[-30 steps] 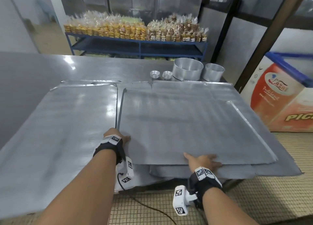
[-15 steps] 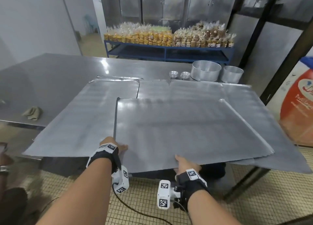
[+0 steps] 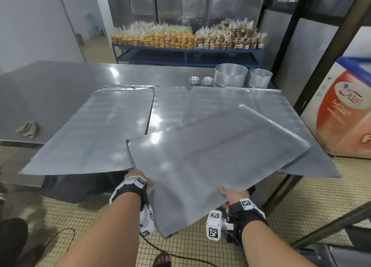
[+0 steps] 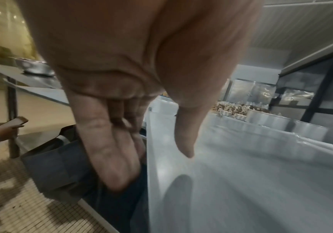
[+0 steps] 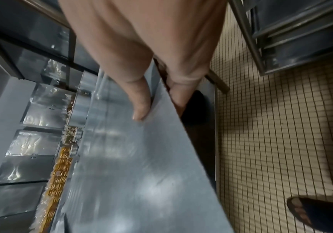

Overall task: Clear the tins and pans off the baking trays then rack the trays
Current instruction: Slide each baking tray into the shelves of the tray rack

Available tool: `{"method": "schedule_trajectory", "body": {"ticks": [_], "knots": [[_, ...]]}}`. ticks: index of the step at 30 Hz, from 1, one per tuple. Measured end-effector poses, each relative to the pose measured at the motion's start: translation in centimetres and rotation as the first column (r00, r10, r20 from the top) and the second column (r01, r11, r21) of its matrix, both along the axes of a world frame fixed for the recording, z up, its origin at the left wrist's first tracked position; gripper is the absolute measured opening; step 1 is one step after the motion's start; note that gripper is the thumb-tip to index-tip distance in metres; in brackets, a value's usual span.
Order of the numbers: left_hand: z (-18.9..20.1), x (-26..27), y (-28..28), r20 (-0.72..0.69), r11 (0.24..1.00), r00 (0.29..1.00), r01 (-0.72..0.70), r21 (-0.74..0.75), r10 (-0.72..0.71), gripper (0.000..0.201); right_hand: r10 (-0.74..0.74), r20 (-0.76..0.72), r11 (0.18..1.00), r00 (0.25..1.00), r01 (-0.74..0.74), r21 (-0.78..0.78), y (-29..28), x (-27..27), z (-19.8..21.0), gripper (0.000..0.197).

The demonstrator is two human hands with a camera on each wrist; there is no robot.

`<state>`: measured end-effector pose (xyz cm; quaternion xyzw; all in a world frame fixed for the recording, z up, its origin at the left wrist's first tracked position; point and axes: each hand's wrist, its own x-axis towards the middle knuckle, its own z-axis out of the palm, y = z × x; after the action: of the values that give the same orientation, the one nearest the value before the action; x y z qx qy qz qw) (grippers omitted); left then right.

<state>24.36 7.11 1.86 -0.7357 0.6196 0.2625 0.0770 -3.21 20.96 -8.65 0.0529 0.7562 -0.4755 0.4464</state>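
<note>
Together, both hands (image 3: 138, 178) pinch the tilted tray (image 3: 200, 162).

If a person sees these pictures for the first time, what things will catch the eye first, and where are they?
First comes the big flat baking tray in the foreground, tilted and pulled partly off the steel table, with the left hand and the right hand gripping its near edge. Behind it, more trays lie on the table, and round cake tins stand at its far right. Further back, a blue shelf carries bagged baked goods.
</note>
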Motion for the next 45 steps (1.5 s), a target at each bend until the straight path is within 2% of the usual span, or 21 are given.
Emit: {"method": "schedule_trajectory", "body": {"ticks": [2, 3, 5, 8, 9, 12, 15, 16, 18, 20, 23, 30, 34, 37, 38, 40, 43, 44, 45], "knots": [[0.6, -1.3, -0.2, 0.043, 0.991, 0.995, -0.089, -0.100, 0.093, 0.058, 0.057, -0.047, 0.995, 0.997, -0.052, 0.089, 0.3, -2.7, -2.7, 0.156], [0.9, -2.1, -0.4, 0.053, 0.985, 0.992, -0.106, -0.139, 0.114, 0.065, 0.058, -0.064, 0.992, 0.996, -0.050, 0.115, 0.9, -3.6, -2.9, 0.155], [1.3, -3.7, -1.2, 0.097, 0.983, 0.994, -0.022, -0.182, 0.040, 0.076, 0.078, -0.077, 0.989, 0.994, -0.067, 0.134, 2.5, -5.4, -3.0, 0.148], [1.4, -5.8, -2.5, 0.140, 0.973, 0.985, 0.124, -0.193, -0.098, 0.080, 0.039, -0.102, 0.993, 0.994, -0.028, 0.111, 4.7, -8.3, -4.3, 0.167], [1.4, -6.5, -2.9, 0.139, 0.970, 0.982, 0.152, -0.191, -0.127, 0.080, 0.040, -0.090, 0.991, 0.995, -0.028, 0.132, 5.2, -8.8, -4.2, 0.163], [0.8, -8.5, -4.4, 0.096, 0.966, 0.977, 0.205, -0.157, -0.192, 0.076, 0.019, -0.143, 0.977, 0.989, 0.011, 0.211, 6.8, -8.2, 0.0, 0.136], [-0.3, -10.0, -6.1, 0.064, 0.961, 0.969, 0.245, -0.128, -0.239, 0.078, -0.032, -0.181, 0.972, 0.983, 0.072, 0.223, 8.1, -8.8, 1.8, 0.139], [-0.6, -10.3, -6.5, 0.058, 0.961, 0.968, 0.250, -0.123, -0.244, 0.079, -0.043, -0.184, 0.973, 0.982, 0.083, 0.217, 8.3, -8.5, 3.2, 0.133], [-1.2, -10.7, -7.2, 0.061, 0.958, 0.964, 0.266, -0.105, -0.260, 0.083, -0.048, -0.193, 0.972, 0.980, 0.090, 0.218, 8.6, -6.8, 7.1, 0.098], [-1.9, -11.1, -7.8, 0.053, 0.956, 0.959, 0.283, -0.081, -0.280, 0.087, -0.105, -0.220, 0.964, 0.970, 0.154, 0.217, 9.2, -7.3, 7.4, 0.072], [-2.6, -11.4, -8.5, 0.046, 0.956, 0.956, 0.291, -0.036, -0.289, 0.090, -0.127, -0.254, 0.959, 0.959, 0.184, 0.215, 9.1, -7.6, 6.8, 0.068], [-3.0, -10.7, -10.0, -0.031, 0.953, 0.957, 0.291, 0.084, -0.290, 0.068, -0.113, -0.284, 0.958, 0.952, 0.181, 0.224, 8.3, -8.2, 6.0, 0.064], [-2.8, -9.5, -9.5, -0.067, 0.961, 0.968, 0.249, 0.125, -0.242, 0.068, -0.003, -0.281, 0.968, 0.960, 0.073, 0.240, 7.8, -8.7, 6.4, 0.073], [-2.1, -8.6, -8.5, -0.050, 0.976, 0.982, 0.189, 0.110, -0.184, 0.071, 0.191, -0.290, 0.945, 0.938, -0.095, 0.313, 7.3, -8.7, 6.4, 0.113], [-1.8, -8.3, -8.2, -0.047, 0.980, 0.985, 0.171, 0.105, -0.167, 0.074, 0.254, -0.278, 0.932, 0.926, -0.157, 0.326, 7.2, -9.0, 6.5, 0.119], [-1.6, -7.8, -7.3, -0.036, 0.985, 0.990, 0.142, 0.095, -0.140, 0.076, 0.357, -0.243, 0.906, 0.902, -0.272, 0.323, 6.8, -10.2, 7.0, 0.114], [-1.9, -7.0, -5.8, 0.008, 0.992, 0.994, 0.107, 0.067, -0.107, 0.079, 0.576, -0.151, 0.770, 0.803, -0.471, 0.430, 6.6, -10.4, 9.0, 0.127], [-2.0, -6.9, -5.1, 0.019, 0.993, 0.995, 0.101, 0.056, -0.102, 0.080, 0.626, -0.145, 0.718, 0.766, -0.495, 0.488, 6.8, -10.3, 9.3, 0.123], [-2.1, -6.8, -4.3, 0.027, 0.995, 0.996, 0.087, 0.042, -0.088, 0.080, 0.639, -0.152, 0.700, 0.754, -0.488, 0.521, 6.8, -10.7, 9.2, 0.108]]}}
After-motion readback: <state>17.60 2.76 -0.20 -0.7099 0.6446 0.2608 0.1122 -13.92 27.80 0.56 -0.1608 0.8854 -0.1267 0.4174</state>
